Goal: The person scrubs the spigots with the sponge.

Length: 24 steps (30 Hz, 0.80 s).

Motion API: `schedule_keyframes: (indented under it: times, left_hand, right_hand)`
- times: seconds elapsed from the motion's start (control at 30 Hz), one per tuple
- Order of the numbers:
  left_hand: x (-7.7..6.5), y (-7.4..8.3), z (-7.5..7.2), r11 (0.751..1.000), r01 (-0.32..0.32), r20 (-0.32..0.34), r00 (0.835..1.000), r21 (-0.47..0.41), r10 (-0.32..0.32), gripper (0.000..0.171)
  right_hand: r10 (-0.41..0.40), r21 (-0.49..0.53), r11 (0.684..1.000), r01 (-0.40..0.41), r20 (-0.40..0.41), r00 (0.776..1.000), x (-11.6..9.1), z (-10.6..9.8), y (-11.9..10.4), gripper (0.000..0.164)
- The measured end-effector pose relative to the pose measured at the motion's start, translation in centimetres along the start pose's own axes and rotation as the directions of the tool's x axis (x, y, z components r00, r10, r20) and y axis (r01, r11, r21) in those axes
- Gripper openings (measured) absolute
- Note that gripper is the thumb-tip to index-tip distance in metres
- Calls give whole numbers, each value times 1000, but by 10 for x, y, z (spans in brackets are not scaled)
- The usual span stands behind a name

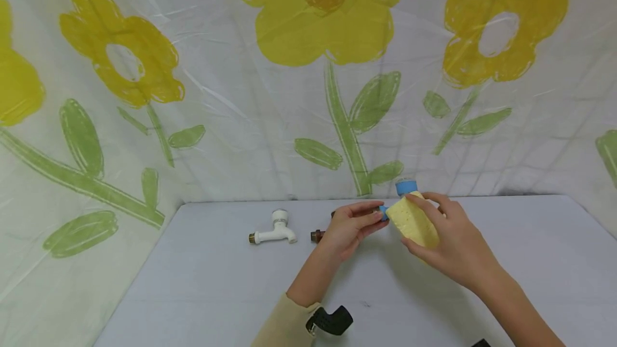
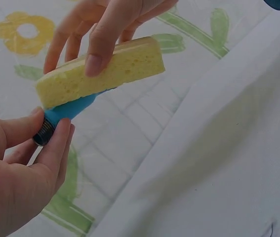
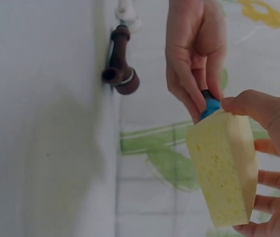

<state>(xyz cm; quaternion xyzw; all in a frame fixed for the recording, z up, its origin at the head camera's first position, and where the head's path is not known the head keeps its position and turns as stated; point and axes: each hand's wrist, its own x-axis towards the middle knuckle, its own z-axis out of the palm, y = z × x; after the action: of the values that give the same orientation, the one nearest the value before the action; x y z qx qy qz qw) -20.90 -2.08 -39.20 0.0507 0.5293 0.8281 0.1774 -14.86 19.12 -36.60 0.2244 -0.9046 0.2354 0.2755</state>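
My left hand (image 1: 349,226) pinches the dark threaded end of a blue faucet (image 2: 73,109) between thumb and fingers, above the table. In my right hand (image 1: 455,237) is a yellow sponge (image 1: 412,224), gripped by its edges with the thumb on one side and the fingers on the other. The sponge lies along the faucet's blue body and hides much of it. Past the sponge's top, the faucet's blue-banded knob (image 1: 406,187) shows in the head view. Pores dot the broad face of the sponge in the right wrist view.
A white faucet (image 1: 275,235) with a brass threaded end lies on the white table (image 1: 202,283) to the left. Beside it, a brown faucet (image 3: 121,61) is partly hidden behind my left hand in the head view. A flower-printed sheet (image 1: 231,138) hangs behind the table.
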Motion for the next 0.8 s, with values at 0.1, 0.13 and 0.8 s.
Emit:
schedule_keyframes:
  times: [0.1, 0.13, 0.8]
  left_hand:
    - [0, 1, 0, 1000, -1, -3, 1000, 2, 1, 35]
    - [-1, 1, 1, 1000, -1, -1, 1000, 3, 1, 35]
    - [-4, 7, -3, 1000, -1, 33, 999, 25, 1, 36]
  right_hand:
    - [-2, -20, 1000, 2, -25, 1000, 0, -1, 1, 80]
    - [-4, -25, 1000, 4, -29, 1000, 0, 0, 1, 79]
    - [-49, 0, 999, 49, -69, 996, 0, 8, -1, 80]
